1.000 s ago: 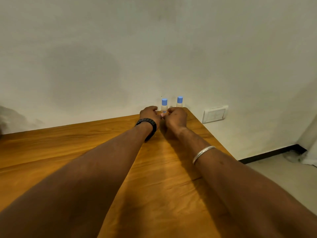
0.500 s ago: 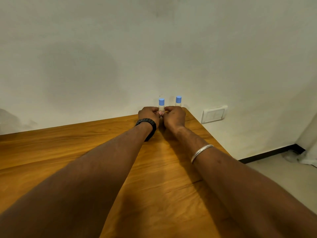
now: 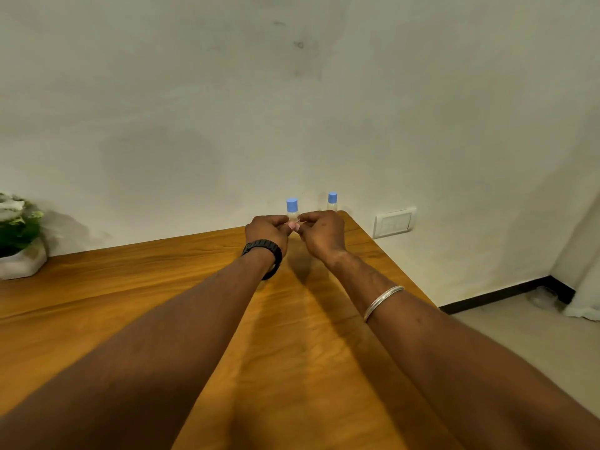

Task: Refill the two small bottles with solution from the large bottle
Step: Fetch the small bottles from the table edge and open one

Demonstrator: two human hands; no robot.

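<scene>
Our left hand (image 3: 267,229) and right hand (image 3: 319,232) both pinching one capped bottle (image 3: 292,212), second bottle (image 3: 332,202) just beside, wooden tabletop (image 3: 162,287) beneath

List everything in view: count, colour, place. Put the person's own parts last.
small bottles: 2, clear with blue caps, far right corner of the table; one between the hands, the other standing behind the right hand by the wall
table: 1, brown wood, fills the lower view
potted plant: 1, green in a white pot, far left on the table
wall switch plate: 1, white, on the wall right of the table
large bottle: none in view
left hand: 1, black wristband, grips the nearer bottle
right hand: 1, silver bangle on the forearm, grips the same bottle
</scene>
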